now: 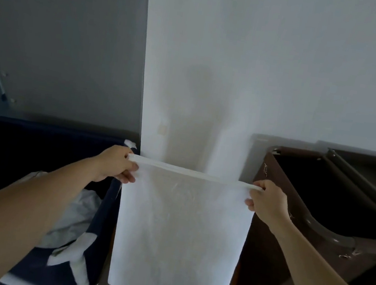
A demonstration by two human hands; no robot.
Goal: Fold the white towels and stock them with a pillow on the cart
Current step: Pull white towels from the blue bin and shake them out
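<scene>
A white towel (180, 234) hangs flat in front of me, stretched by its top edge. My left hand (115, 165) pinches the upper left corner. The upper right corner is gripped by my right hand (267, 200). The towel's lower edge hangs down to about knee level near the bottom of the view. To the right stands the brown cart (272, 240), its dark top bin open. More white linen (75, 220) lies crumpled in the dark blue hamper at the left. No pillow shows.
The dark blue hamper (91, 245) with white markings stands close at the left. A white wall corner (216, 73) rises straight ahead, with a grey wall at the left. The cart's curved handle (329, 232) runs along its near rim.
</scene>
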